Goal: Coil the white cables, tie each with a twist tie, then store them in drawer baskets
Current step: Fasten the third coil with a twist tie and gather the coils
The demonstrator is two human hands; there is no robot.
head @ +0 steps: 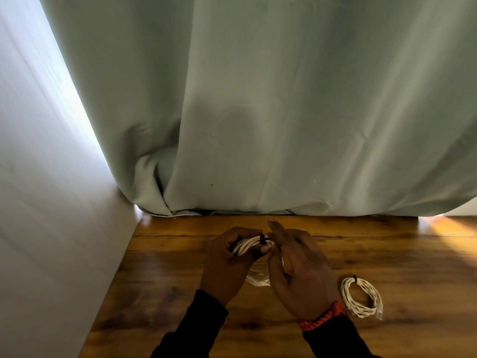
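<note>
Fingers of my left grip point(227, 259) curl around one coiled white cable point(249, 246) above the wooden surface point(165, 275); my right grip point(296, 270) pinches its black twist tie point(262, 239). A second tied coil point(361, 297) lies right.

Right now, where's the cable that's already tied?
The tied cable coil lies on the wooden table at lower right of the head view, just beside the right hand.

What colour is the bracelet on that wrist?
Orange-red, braided bracelet, seen in the head view.
</note>
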